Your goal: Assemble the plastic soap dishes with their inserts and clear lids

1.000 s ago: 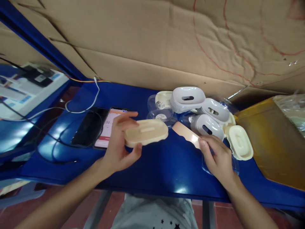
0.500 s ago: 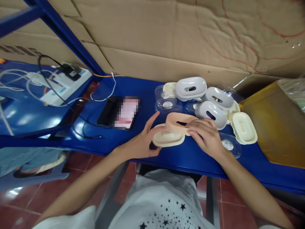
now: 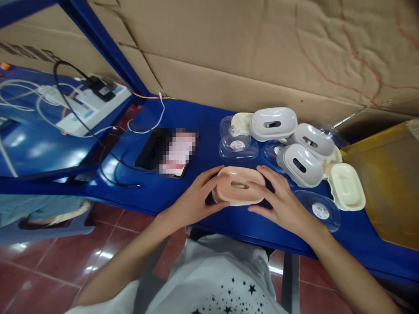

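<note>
The left hand [image 3: 198, 196] and right hand [image 3: 279, 198] clasped the pink cover [image 3: 225, 189], near the front of the blue table [image 3: 207, 150]; it mostly hid a cream tray [image 3: 240, 204]. From it, a blurred phone [image 3: 180, 150] lay at ten o'clock, a cut-off box [image 3: 388, 183] at three. Cardboard [image 3: 229, 61] stood behind.

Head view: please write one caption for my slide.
Left fingers and right fingers surround a peach slotted piece near three light-grey pieces.

Between the phone [image 3: 178, 152] and the clear lids [image 3: 225, 135], bare counter [image 3: 207, 131] leaves a hand passage to the cardboard wall [image 3: 212, 52]; rightward of the peach slotted cover [image 3: 238, 195], gray covers [image 3: 306, 157] and a yellowish box [image 3: 386, 179] obstruct.
</note>
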A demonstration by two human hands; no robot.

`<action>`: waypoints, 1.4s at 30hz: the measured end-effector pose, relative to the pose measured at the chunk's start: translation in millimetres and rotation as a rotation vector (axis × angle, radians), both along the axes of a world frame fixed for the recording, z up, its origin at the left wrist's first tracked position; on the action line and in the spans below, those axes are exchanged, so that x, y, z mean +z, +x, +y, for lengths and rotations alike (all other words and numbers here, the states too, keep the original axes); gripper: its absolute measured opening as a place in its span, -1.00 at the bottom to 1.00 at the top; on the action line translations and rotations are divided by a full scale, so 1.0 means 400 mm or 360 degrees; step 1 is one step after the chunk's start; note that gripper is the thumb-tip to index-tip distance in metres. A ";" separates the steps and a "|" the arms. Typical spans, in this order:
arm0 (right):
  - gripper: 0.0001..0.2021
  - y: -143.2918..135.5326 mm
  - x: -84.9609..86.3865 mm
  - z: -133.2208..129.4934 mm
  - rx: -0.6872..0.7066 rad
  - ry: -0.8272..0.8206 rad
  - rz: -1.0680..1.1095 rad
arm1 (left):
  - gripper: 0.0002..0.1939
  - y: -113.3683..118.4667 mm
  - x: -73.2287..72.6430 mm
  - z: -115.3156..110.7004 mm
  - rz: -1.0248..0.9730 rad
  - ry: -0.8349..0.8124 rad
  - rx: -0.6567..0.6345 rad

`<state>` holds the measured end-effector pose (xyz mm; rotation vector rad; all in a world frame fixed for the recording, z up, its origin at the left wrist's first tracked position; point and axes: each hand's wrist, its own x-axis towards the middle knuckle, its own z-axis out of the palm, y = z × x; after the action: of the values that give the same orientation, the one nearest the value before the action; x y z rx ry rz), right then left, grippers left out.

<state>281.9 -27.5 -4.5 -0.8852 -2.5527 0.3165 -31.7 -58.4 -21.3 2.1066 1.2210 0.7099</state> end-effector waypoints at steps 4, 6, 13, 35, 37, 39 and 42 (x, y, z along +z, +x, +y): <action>-0.47 0.006 0.004 -0.001 -0.0006 -0.0053 -0.0020 | -0.23 -0.027 0.007 -0.016 0.0047 -0.0057 -0.0030; -0.56 0.005 0.006 -0.002 0.0043 -0.0041 -0.0020 | -0.21 -0.037 0.002 -0.028 0.0096 -0.0068 -0.0056; -0.64 0.007 0.009 0.001 0.0168 0.0022 -0.0014 | -0.34 -0.032 -0.023 -0.046 0.0190 0.0181 -0.0009; -0.45 0.049 -0.009 0.042 -0.0192 0.0132 -0.0076 | -0.03 0.185 0.124 0.402 0.0489 0.0064 0.0773; -0.47 0.054 -0.008 0.046 -0.0219 0.0125 -0.0051 | -0.04 0.210 0.122 0.407 0.0555 0.0073 0.0765; -0.48 0.057 -0.006 0.047 -0.0226 0.0118 -0.0026 | -0.10 0.211 0.115 0.403 0.0549 0.0099 0.0695; -0.49 0.058 -0.003 0.046 -0.0205 0.0108 0.0004 | -0.12 0.180 0.105 0.395 0.0516 0.0119 0.0569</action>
<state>305.2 -9.2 -5.7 -1.0165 -2.4745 0.1907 40.3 99.7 20.7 2.1447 1.8043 0.5831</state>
